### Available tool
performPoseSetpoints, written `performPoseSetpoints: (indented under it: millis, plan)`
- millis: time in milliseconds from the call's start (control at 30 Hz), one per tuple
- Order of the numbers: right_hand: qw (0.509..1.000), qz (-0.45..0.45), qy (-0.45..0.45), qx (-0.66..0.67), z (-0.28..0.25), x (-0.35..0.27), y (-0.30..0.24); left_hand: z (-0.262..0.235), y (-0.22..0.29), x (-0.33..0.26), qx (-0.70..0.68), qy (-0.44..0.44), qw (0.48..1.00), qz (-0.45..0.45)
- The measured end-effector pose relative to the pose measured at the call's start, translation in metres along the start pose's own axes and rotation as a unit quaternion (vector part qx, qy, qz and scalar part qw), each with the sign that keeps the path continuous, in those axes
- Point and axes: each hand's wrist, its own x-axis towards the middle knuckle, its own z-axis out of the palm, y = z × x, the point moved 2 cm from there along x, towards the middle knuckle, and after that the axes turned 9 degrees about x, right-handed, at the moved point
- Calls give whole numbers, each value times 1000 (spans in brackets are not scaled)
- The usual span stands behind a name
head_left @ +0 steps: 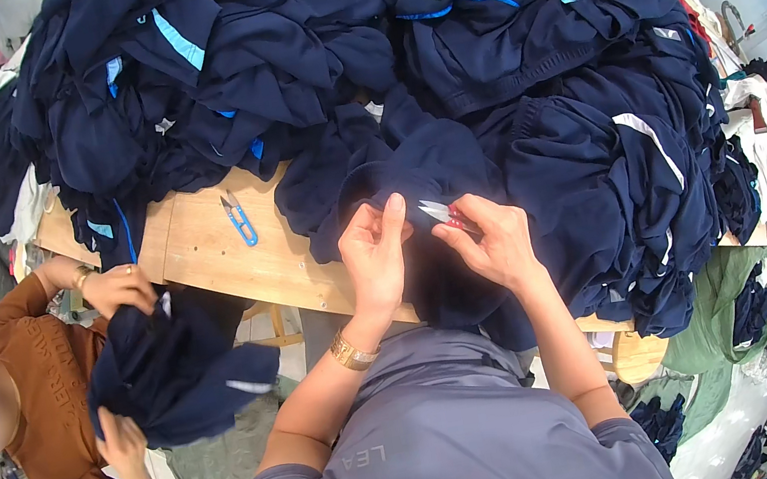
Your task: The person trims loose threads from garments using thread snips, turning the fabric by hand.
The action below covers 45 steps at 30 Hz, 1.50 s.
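Desk: wooden desk (202, 244), heaped navy garments (433, 48) across the upper frame.
Left hand (373, 246): pinching navy cloth (414, 178).
Right hand (498, 243): closed around small snips (445, 213).

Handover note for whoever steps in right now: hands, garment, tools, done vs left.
Left hand: pinching a fold of the navy garment at the table edge.
Right hand: grip closed on small thread snips, blades at the fold.
Spare blue snips lie on bare wood to the left.
Big heap of navy garments covers the table; cannot tell which are already trimmed.
A co-worker on the left handles another navy piece.
Left: the piece in hand appears mid-trim.
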Motion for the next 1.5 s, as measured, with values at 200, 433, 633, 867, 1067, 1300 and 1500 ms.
performPoseSetpoints:
  millis: [200, 433, 633, 867, 1067, 1300, 1500]
  plan:
    - [1000, -29, 1, -6, 1, 2, 2, -2, -3, 1, 19, -7, 1000, 24]
    - [999, 42, 2, 27, -2, -1, 4, 0, 5, 3, -90, -42, 994, -50]
    - [1000, -5, 5, 16, 1, 2, 3, -2, 4, 3, -64, -36, 997, -39]
    - [999, -32, -4, -2, 1, 5, 2, -3, -1, 3, -14, -28, 999, -10]
    - [1000, -30, 7, -6, -2, 5, 3, -3, 0, 3, 13, -11, 1000, -7]
    - [999, -25, -34, -17, 0, 3, 0, -3, -1, 4, 27, -10, 1000, 2]
    - [994, 61, 37, 88, -1, 3, 1, -5, 0, 5, 25, -25, 999, -5]
